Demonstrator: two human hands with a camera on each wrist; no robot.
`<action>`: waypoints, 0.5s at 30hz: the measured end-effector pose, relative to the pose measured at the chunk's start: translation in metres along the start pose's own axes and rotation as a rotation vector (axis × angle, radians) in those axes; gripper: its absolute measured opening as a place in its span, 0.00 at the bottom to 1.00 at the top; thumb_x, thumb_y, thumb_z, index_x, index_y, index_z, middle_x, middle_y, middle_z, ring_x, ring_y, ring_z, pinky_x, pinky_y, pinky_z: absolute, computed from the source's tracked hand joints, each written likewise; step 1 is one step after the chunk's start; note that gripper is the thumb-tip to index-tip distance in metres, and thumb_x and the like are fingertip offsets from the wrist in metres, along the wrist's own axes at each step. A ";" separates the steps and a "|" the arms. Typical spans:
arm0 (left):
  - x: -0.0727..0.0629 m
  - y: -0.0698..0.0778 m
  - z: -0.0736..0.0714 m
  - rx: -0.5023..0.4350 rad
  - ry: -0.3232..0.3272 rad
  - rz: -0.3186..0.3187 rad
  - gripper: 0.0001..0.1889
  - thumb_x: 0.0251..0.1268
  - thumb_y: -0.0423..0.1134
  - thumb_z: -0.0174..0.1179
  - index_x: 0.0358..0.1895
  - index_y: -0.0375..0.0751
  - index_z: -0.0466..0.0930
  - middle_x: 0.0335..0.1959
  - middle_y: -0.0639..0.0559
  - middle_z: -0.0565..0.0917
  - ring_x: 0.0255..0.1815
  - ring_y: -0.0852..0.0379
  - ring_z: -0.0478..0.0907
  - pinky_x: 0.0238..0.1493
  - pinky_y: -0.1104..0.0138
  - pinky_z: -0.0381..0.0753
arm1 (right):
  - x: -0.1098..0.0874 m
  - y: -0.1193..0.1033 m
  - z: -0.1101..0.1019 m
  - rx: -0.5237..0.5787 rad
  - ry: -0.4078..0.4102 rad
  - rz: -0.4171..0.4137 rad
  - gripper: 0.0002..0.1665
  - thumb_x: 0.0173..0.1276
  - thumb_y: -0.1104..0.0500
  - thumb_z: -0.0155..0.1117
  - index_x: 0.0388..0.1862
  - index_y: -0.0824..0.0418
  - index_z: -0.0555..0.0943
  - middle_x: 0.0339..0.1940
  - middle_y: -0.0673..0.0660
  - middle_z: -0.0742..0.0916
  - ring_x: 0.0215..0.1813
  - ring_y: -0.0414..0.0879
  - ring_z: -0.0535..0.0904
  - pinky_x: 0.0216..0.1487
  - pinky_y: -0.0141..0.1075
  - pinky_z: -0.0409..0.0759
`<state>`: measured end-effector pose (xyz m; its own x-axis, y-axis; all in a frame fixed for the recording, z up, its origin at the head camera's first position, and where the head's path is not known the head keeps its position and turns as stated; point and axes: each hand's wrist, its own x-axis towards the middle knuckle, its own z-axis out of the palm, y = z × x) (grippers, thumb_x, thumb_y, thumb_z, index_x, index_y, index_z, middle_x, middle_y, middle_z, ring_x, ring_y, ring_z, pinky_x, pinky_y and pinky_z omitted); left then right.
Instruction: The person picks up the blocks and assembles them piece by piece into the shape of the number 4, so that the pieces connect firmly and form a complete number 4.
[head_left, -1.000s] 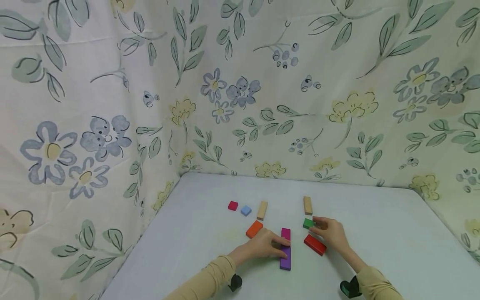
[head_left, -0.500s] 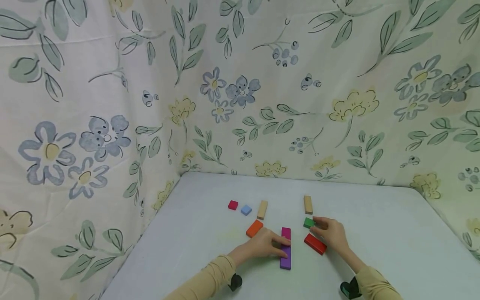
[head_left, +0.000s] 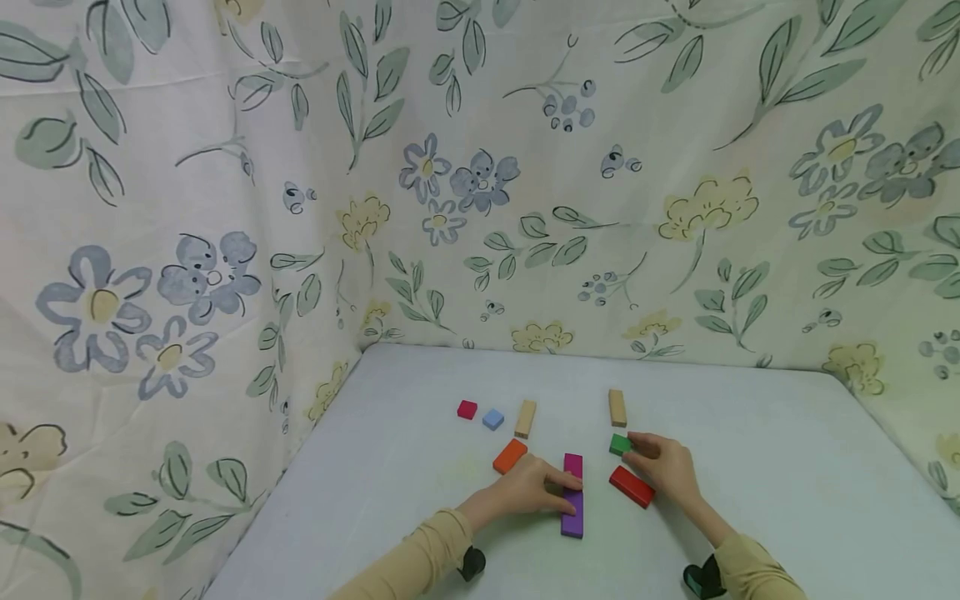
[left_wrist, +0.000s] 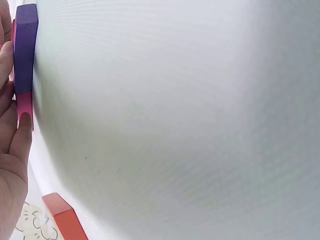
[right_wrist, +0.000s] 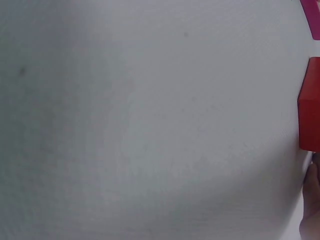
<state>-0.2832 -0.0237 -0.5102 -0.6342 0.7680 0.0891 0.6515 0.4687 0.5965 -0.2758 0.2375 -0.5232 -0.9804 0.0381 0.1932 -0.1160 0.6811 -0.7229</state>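
In the head view, a purple block [head_left: 572,525] and a magenta block [head_left: 573,462] lie end to end. My left hand [head_left: 522,487] holds the purple block with bent fingers, its thumb over the purple and its index finger across the seam. The left wrist view shows a fingertip on the magenta block [left_wrist: 25,103], beside the purple block [left_wrist: 25,50]. My right hand [head_left: 666,468] pinches a small green block [head_left: 619,444] between thumb and index finger. Just nearer than that, a red block [head_left: 632,487] lies slanted on the table, close to the right hand.
An orange block [head_left: 510,456] lies beyond the left hand. Farther back are two wooden blocks [head_left: 526,419], a light blue cube [head_left: 492,419] and a crimson cube [head_left: 467,409]. A floral curtain [head_left: 570,275] hangs behind the white table [head_left: 787,467].
Both hands hold nearly the same positions on the blocks. The whole view shifts very slightly.
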 end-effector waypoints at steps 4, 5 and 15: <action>0.001 0.001 0.000 0.012 -0.008 -0.003 0.20 0.55 0.46 0.68 0.53 0.50 0.82 0.50 0.62 0.84 0.55 0.71 0.77 0.54 0.80 0.73 | 0.000 0.002 0.000 0.006 -0.008 0.020 0.23 0.61 0.63 0.67 0.56 0.68 0.79 0.53 0.68 0.84 0.53 0.60 0.81 0.50 0.45 0.82; 0.001 0.002 0.000 0.013 -0.010 -0.005 0.20 0.54 0.46 0.68 0.53 0.50 0.82 0.50 0.62 0.84 0.55 0.70 0.77 0.54 0.79 0.74 | 0.000 0.003 0.000 0.012 -0.011 0.026 0.24 0.61 0.62 0.67 0.56 0.68 0.78 0.53 0.68 0.84 0.53 0.60 0.81 0.50 0.44 0.81; 0.001 0.002 -0.001 0.020 -0.003 -0.013 0.21 0.53 0.47 0.69 0.52 0.50 0.83 0.49 0.63 0.85 0.55 0.70 0.77 0.52 0.80 0.74 | -0.001 0.007 -0.002 0.047 0.004 0.030 0.24 0.60 0.62 0.69 0.55 0.68 0.79 0.51 0.68 0.84 0.52 0.59 0.82 0.49 0.41 0.82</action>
<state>-0.2829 -0.0219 -0.5081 -0.6415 0.7630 0.0792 0.6512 0.4871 0.5819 -0.2754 0.2432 -0.5270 -0.9830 0.0605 0.1735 -0.0942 0.6448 -0.7585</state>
